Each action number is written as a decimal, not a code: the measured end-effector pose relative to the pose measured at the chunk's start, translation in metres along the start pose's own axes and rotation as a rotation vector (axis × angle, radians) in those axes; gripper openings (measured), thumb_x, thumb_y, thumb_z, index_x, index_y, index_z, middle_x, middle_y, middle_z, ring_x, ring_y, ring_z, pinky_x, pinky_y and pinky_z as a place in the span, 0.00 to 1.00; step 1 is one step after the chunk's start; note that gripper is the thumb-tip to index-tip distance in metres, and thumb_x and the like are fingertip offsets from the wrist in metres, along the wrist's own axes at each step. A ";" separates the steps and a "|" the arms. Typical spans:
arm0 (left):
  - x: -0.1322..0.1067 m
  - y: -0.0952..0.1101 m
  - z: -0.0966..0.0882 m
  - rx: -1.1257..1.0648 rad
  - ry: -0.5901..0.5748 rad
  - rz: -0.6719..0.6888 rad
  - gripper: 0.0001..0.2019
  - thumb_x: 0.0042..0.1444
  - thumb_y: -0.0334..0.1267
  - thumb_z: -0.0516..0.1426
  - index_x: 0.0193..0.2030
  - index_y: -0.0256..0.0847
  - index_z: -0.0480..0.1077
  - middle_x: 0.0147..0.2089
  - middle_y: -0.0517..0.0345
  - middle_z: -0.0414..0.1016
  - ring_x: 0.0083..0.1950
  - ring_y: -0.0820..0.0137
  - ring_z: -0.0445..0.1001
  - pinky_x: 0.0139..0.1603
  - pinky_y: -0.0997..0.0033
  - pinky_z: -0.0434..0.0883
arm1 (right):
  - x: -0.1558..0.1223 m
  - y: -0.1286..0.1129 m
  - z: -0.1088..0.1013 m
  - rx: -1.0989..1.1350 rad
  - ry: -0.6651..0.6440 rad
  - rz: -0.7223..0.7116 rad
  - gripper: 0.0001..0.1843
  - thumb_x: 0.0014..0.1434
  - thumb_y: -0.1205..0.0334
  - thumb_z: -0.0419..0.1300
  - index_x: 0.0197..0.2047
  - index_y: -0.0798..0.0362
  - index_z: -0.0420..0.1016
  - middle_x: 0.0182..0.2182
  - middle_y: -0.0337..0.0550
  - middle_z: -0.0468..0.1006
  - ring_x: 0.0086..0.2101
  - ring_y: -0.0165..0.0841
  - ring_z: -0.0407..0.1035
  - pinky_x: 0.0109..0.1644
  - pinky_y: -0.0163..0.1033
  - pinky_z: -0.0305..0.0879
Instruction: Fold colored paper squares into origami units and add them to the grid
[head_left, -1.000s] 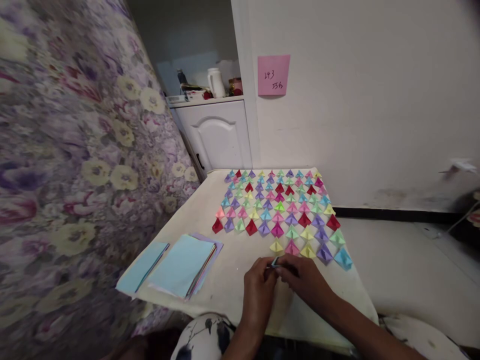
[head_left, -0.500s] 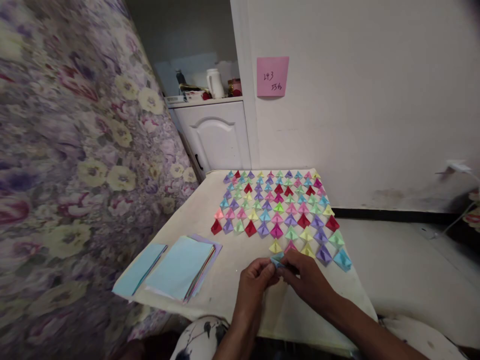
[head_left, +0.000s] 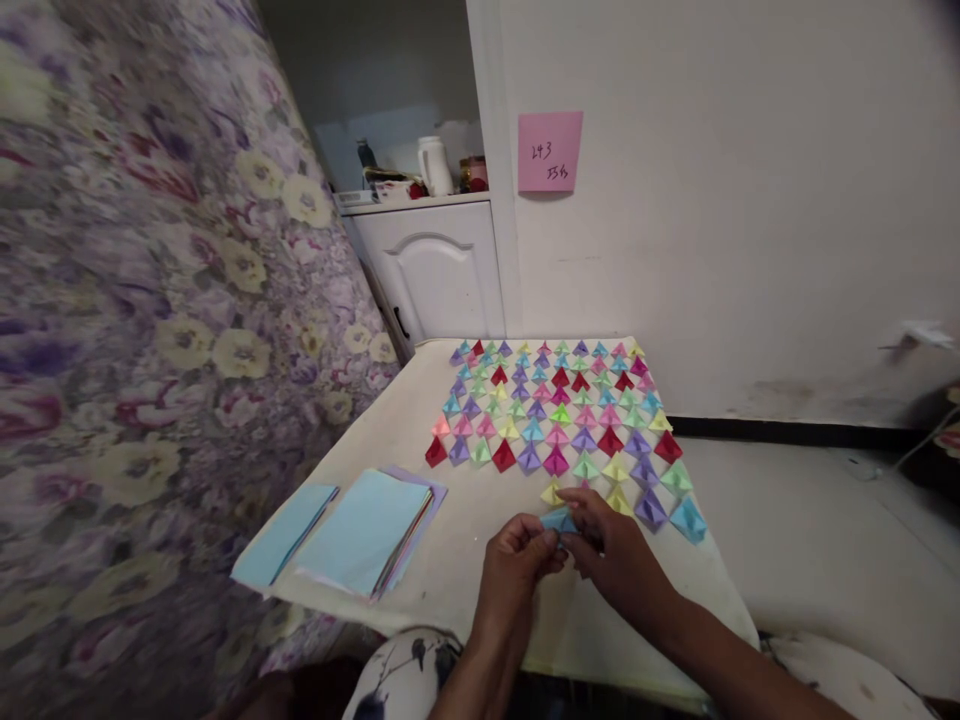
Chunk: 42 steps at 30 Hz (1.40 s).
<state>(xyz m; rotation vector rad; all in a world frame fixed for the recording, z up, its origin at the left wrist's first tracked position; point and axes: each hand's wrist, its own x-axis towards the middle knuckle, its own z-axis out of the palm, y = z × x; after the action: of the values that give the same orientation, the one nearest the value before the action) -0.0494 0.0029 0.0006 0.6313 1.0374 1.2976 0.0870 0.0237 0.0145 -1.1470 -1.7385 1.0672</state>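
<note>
Between my two hands is a small piece of blue folded paper [head_left: 557, 519], partly covered by the fingers. My left hand [head_left: 517, 552] pinches its left side with thumb and fingers. On the other side, my right hand [head_left: 613, 548] grips the paper's right edge, fingertips close to those of the left. Just beyond them, rows of small folded paper pieces [head_left: 555, 460] in many colours lie on the table. A yellow folded piece [head_left: 553, 491] sits right behind my fingers, and a pink one is mostly hidden by the right hand.
Blue sheets top a paper stack [head_left: 367, 530] at the table's left, beside a narrower blue stack [head_left: 283, 535]. The pale table [head_left: 450, 570] meets the wall at the back. A floral curtain [head_left: 180, 380] hangs left; a white cabinet [head_left: 435, 275] stands behind.
The blue folded paper has been turned between my fingers, and more of its blue face shows. My right fingers have lifted slightly. The view has shifted a little.
</note>
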 end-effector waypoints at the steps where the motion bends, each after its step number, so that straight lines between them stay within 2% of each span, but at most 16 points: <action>1: 0.000 -0.001 0.000 -0.003 0.003 -0.002 0.11 0.41 0.36 0.66 0.26 0.35 0.68 0.22 0.62 0.72 0.24 0.76 0.70 0.28 0.78 0.66 | 0.001 0.001 -0.001 0.028 -0.011 0.022 0.17 0.53 0.67 0.55 0.47 0.51 0.65 0.21 0.31 0.67 0.21 0.27 0.64 0.26 0.32 0.60; 5: 0.001 -0.003 0.001 0.003 0.027 -0.004 0.11 0.41 0.37 0.65 0.27 0.35 0.68 0.23 0.61 0.73 0.25 0.76 0.71 0.29 0.77 0.66 | 0.007 0.007 -0.004 0.133 -0.050 0.135 0.06 0.51 0.64 0.57 0.35 0.53 0.69 0.20 0.33 0.69 0.21 0.27 0.64 0.24 0.31 0.61; 8: 0.002 -0.004 0.002 0.030 0.023 -0.001 0.11 0.41 0.38 0.65 0.26 0.36 0.68 0.23 0.62 0.72 0.25 0.75 0.71 0.29 0.77 0.66 | 0.011 0.012 -0.007 0.163 -0.063 0.180 0.06 0.49 0.62 0.60 0.31 0.54 0.71 0.19 0.33 0.67 0.21 0.27 0.62 0.23 0.31 0.59; 13: 0.003 -0.005 0.003 0.112 0.003 0.014 0.12 0.42 0.40 0.65 0.26 0.36 0.67 0.22 0.60 0.73 0.25 0.75 0.71 0.28 0.77 0.65 | 0.013 0.013 -0.008 0.161 -0.026 0.163 0.06 0.48 0.60 0.61 0.26 0.54 0.70 0.17 0.31 0.62 0.20 0.25 0.57 0.22 0.30 0.55; 18: 0.003 -0.005 0.005 0.133 -0.031 0.005 0.13 0.41 0.42 0.65 0.26 0.36 0.67 0.21 0.61 0.72 0.23 0.74 0.71 0.27 0.77 0.66 | 0.012 0.013 -0.007 0.204 -0.024 0.163 0.09 0.49 0.59 0.60 0.24 0.54 0.67 0.16 0.31 0.62 0.20 0.25 0.56 0.23 0.31 0.54; 21: 0.001 -0.004 0.007 0.157 -0.086 -0.047 0.14 0.43 0.44 0.64 0.28 0.36 0.68 0.23 0.58 0.75 0.22 0.74 0.71 0.25 0.77 0.66 | 0.012 0.014 -0.008 0.272 -0.037 0.176 0.10 0.50 0.59 0.60 0.23 0.54 0.66 0.17 0.32 0.65 0.20 0.26 0.59 0.25 0.31 0.55; 24: 0.000 -0.004 0.008 0.200 -0.138 -0.077 0.14 0.45 0.45 0.62 0.29 0.34 0.69 0.25 0.54 0.76 0.21 0.74 0.71 0.23 0.77 0.65 | 0.012 0.014 -0.008 0.285 -0.039 0.189 0.10 0.49 0.58 0.60 0.23 0.53 0.65 0.16 0.31 0.65 0.19 0.26 0.58 0.23 0.31 0.54; 29: -0.001 -0.004 0.007 0.240 -0.116 -0.062 0.15 0.44 0.46 0.63 0.27 0.34 0.70 0.22 0.54 0.76 0.19 0.74 0.70 0.21 0.77 0.65 | 0.014 0.013 -0.009 0.294 -0.039 0.216 0.13 0.48 0.56 0.62 0.21 0.53 0.64 0.15 0.31 0.63 0.17 0.25 0.56 0.22 0.31 0.52; 34: 0.000 -0.001 0.003 0.199 -0.144 -0.149 0.19 0.43 0.50 0.62 0.31 0.33 0.72 0.30 0.50 0.78 0.22 0.73 0.73 0.22 0.77 0.66 | 0.016 0.018 -0.012 0.398 -0.045 0.263 0.14 0.47 0.54 0.62 0.22 0.54 0.66 0.17 0.32 0.65 0.18 0.24 0.56 0.21 0.31 0.52; 37: 0.000 0.001 0.003 0.156 -0.096 -0.131 0.21 0.47 0.54 0.58 0.32 0.33 0.72 0.31 0.49 0.77 0.22 0.72 0.74 0.22 0.76 0.67 | 0.017 0.020 -0.012 0.464 -0.055 0.280 0.14 0.46 0.53 0.63 0.22 0.55 0.67 0.17 0.32 0.66 0.17 0.23 0.56 0.21 0.31 0.51; 42: -0.001 0.000 0.004 0.176 -0.074 -0.069 0.15 0.46 0.46 0.62 0.27 0.33 0.70 0.24 0.54 0.75 0.21 0.75 0.72 0.22 0.79 0.66 | 0.015 0.014 -0.010 0.469 -0.080 0.283 0.14 0.46 0.54 0.63 0.22 0.55 0.66 0.16 0.32 0.66 0.18 0.24 0.57 0.21 0.31 0.52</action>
<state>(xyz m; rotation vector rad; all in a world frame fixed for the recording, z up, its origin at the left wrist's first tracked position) -0.0459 0.0028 0.0031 0.7649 1.1105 1.1229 0.0958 0.0433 0.0070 -1.0727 -1.3022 1.6096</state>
